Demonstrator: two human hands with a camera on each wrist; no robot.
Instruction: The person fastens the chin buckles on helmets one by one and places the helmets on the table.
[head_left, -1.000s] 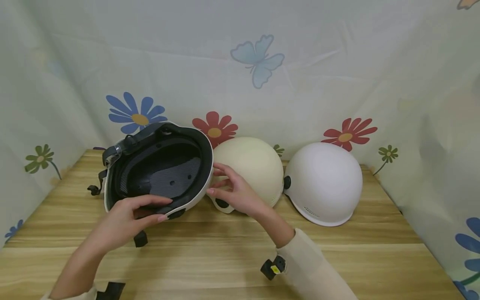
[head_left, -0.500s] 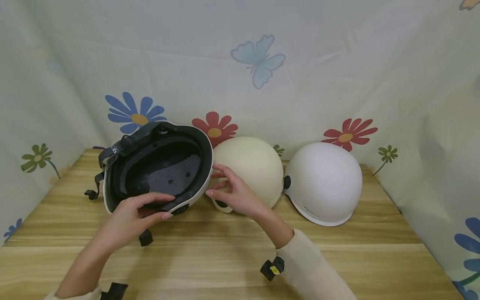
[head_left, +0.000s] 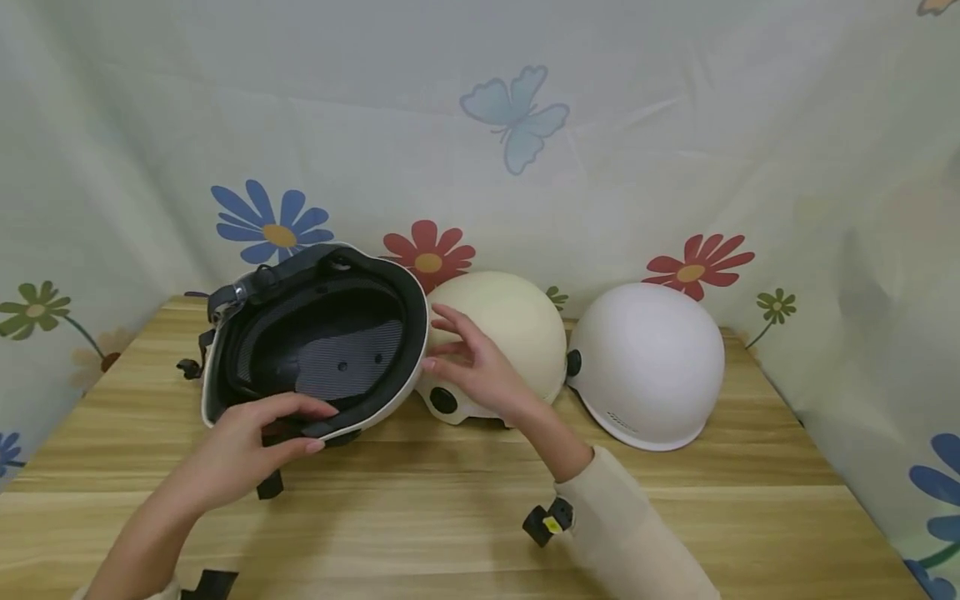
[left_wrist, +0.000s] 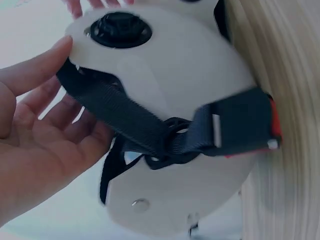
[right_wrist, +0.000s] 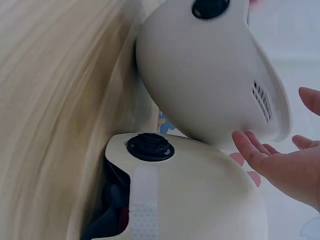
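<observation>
A whitish helmet (head_left: 330,350) lies tipped at the left of the table in the head view, its black-lined inside facing the person. My left hand (head_left: 236,442) pinches its near rim, thumb outside and fingers inside. Beside that thumb, the left wrist view shows a black strap (left_wrist: 120,112) hanging with a buckle (left_wrist: 245,122), below a round black knob (left_wrist: 120,29). My right hand (head_left: 483,371) has its loosely extended fingers against the helmet's right side; the right wrist view shows the fingertips at the shell (right_wrist: 200,75). Part of the rim is hidden by the left hand.
A cream helmet (head_left: 517,325) sits dome up just right of the tipped one, partly behind the right hand. Farther right stands a white helmet (head_left: 648,358), also dome up. The wooden table (head_left: 420,517) ends at a flowered curtain (head_left: 337,158) behind.
The tipped helmet has shifted and turned slightly under both hands. My left hand has slid a little left and down with the near rim; my right hand has moved slightly up its side.
</observation>
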